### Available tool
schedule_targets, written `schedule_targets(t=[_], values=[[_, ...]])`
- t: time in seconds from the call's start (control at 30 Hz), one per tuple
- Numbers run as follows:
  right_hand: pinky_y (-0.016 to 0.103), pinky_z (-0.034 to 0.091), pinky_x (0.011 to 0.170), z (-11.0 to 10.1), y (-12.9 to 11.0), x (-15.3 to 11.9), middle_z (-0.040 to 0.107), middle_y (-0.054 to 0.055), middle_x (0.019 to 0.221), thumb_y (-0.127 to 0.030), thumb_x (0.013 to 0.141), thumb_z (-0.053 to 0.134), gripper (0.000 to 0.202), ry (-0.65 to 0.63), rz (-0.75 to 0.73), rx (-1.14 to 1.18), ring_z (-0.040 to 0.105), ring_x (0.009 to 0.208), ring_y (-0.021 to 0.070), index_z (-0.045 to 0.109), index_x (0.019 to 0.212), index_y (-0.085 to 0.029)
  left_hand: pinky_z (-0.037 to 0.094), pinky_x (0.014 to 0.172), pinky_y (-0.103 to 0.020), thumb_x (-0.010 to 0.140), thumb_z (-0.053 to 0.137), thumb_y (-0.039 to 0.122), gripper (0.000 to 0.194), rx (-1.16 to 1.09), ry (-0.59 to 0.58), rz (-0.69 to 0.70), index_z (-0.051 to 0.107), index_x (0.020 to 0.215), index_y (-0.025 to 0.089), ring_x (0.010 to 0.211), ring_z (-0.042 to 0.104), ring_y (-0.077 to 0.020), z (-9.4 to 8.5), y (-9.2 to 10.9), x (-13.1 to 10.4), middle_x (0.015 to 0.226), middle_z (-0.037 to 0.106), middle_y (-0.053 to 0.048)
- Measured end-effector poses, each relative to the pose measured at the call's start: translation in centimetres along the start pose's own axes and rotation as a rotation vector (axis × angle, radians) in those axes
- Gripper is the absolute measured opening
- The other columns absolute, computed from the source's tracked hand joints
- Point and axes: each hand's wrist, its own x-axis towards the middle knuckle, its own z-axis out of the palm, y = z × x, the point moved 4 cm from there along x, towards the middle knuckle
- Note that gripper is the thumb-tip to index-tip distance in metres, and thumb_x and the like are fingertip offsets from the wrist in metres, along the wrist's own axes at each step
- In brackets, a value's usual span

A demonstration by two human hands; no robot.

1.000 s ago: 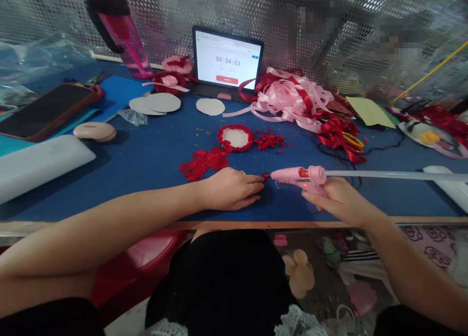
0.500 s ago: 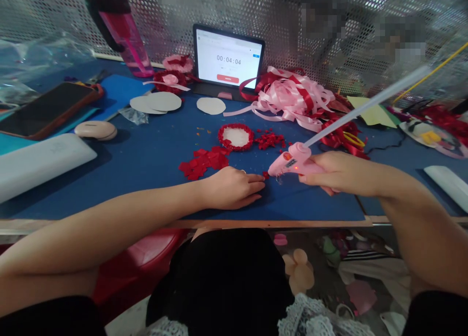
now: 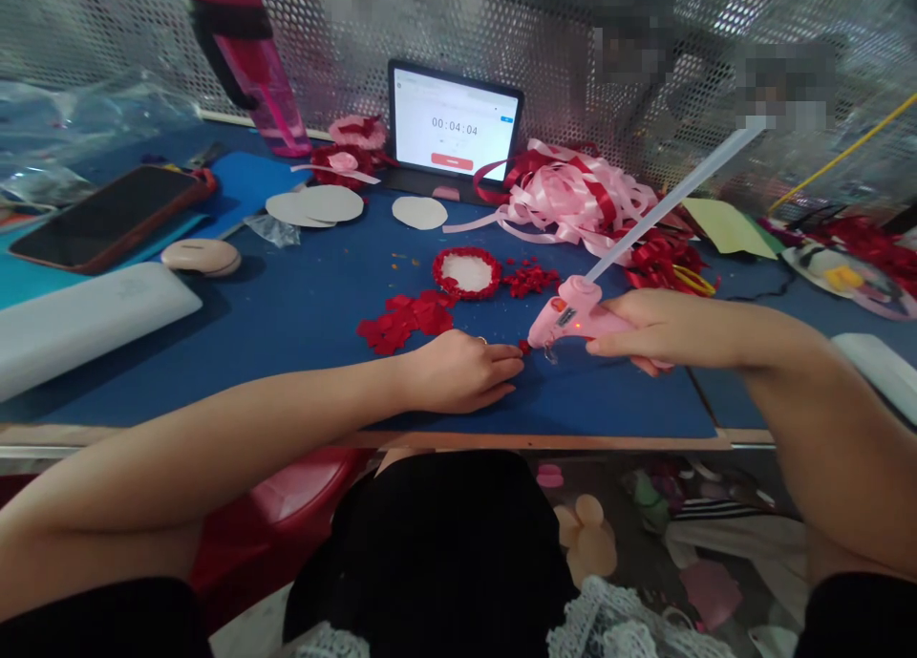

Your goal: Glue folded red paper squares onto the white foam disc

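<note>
My right hand [image 3: 645, 329] is wrapped round a pink hot glue gun [image 3: 579, 316], with a long translucent glue stick [image 3: 680, 198] rising from its back. The gun's nozzle points down and left at a small red fabric piece [image 3: 525, 348]. That piece is pinched at the fingertips of my left hand [image 3: 469, 370], which rests low over the blue table. Just beyond lies a white disc [image 3: 466, 274] ringed with red folded bits. A pile of flat red fabric pieces [image 3: 405, 322] is left of it, and a heap of small red folded pieces [image 3: 531, 279] lies to its right.
A tablet [image 3: 456, 118] showing a timer stands at the back, beside a tangle of pink and red ribbon [image 3: 573, 195]. White discs [image 3: 326, 204], a computer mouse [image 3: 202, 256], a phone [image 3: 107, 217] and a pink bottle [image 3: 265, 85] are on the left.
The glue gun has tilted, its glue stick now standing steeper, and its nozzle stays by the red piece. My left hand keeps its pinch. The whole view has shifted slightly.
</note>
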Motion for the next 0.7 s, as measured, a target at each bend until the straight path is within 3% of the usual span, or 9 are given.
schedule_targets(t=[0.1,0.33,0.43,0.57,0.7], values=[[0.026,0.039,0.046,0.5,0.0,-0.1,0.056,0.001,0.044,-0.051,0.082,0.043,0.046,-0.144,0.074,-0.045,0.052,0.041,0.0116,0.051,0.051,-0.018,0.048,0.050,-0.024,0.087,0.041,0.028,0.028,0.008,-0.013,0.007,0.060,0.104,0.016,0.067,0.065,-0.0149,0.0,0.0,0.0,0.105,0.065,-0.006],[0.027,0.037,0.047,0.1,-0.2,-0.7,0.056,0.002,0.046,-0.055,0.080,0.045,0.043,-0.086,0.080,-0.109,0.053,0.044,0.0129,0.055,0.061,-0.017,0.048,0.051,-0.023,0.086,0.042,0.027,0.028,0.022,0.006,0.006,0.059,0.105,0.016,0.065,0.064,-0.0132,0.0,0.0,-0.1,0.104,0.065,-0.007],[0.027,0.036,0.045,-0.5,0.1,-1.7,0.056,0.001,0.046,-0.059,0.078,0.045,0.045,0.050,0.040,-0.067,0.053,0.045,0.0130,0.055,0.062,-0.018,0.049,0.052,-0.023,0.086,0.044,0.027,0.028,0.029,0.036,-0.003,0.059,0.107,0.017,0.065,0.064,-0.0124,0.0,0.0,-0.2,0.106,0.065,-0.007],[0.026,0.037,0.041,-1.1,1.5,-3.0,0.051,-0.001,0.042,-0.058,0.077,0.050,0.043,0.329,-0.027,0.097,0.046,0.039,0.0104,0.051,0.054,-0.021,0.051,0.053,-0.025,0.086,0.046,0.028,0.028,0.032,0.032,-0.002,0.058,0.109,0.017,0.065,0.065,-0.0135,0.0,0.0,-0.3,0.110,0.064,-0.005],[0.027,0.039,0.044,-0.6,3.4,-3.5,0.052,-0.003,0.047,-0.049,0.079,0.053,0.029,0.561,-0.099,0.243,0.048,0.043,0.0115,0.059,0.077,-0.021,0.052,0.056,-0.025,0.087,0.045,0.028,0.029,0.017,-0.001,0.000,0.058,0.111,0.016,0.071,0.066,-0.0151,0.0,-0.1,-0.2,0.113,0.063,-0.006]])
